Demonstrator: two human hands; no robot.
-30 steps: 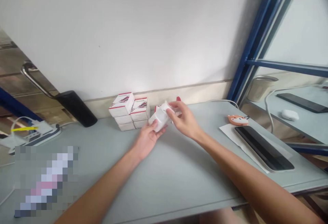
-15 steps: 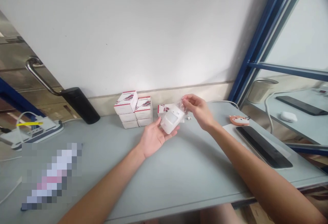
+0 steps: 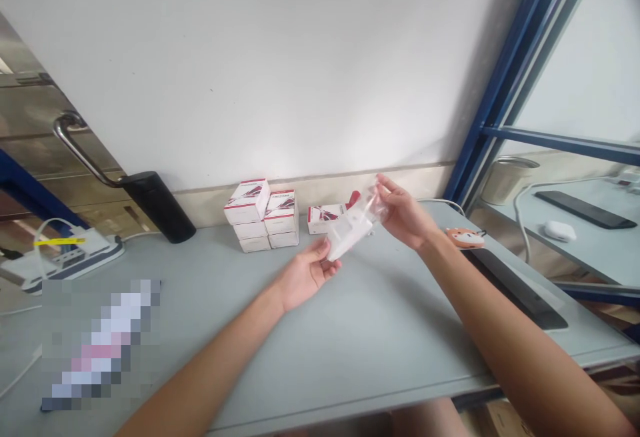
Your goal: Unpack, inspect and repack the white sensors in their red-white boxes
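A white boxy device that looks like a motion sensor (image 3: 346, 231) is held tilted above the desk. My left hand (image 3: 307, 275) is closed on its lower end, thumb on the near side and fingers beneath. Clear plastic bag (image 3: 371, 202) film extends from the sensor's upper end, and my right hand (image 3: 406, 213) pinches that film. How much of the sensor lies inside the film is hard to make out. Just behind the sensor lies a small white and red box (image 3: 320, 219), with a red piece (image 3: 353, 198) standing by it.
Several small white and red boxes (image 3: 250, 213) are stacked against the wall. To the left are a black bottle (image 3: 159, 207) and a power strip (image 3: 75, 263). A fox-patterned mouse (image 3: 465, 237) and a black keyboard-like slab (image 3: 520, 290) lie at right, beside a blue-framed mirror (image 3: 575, 223).
My right hand has moved right and slightly up, drawing the plastic film out longer. The sensor has turned in my left hand, which now grips nearer its lower end.
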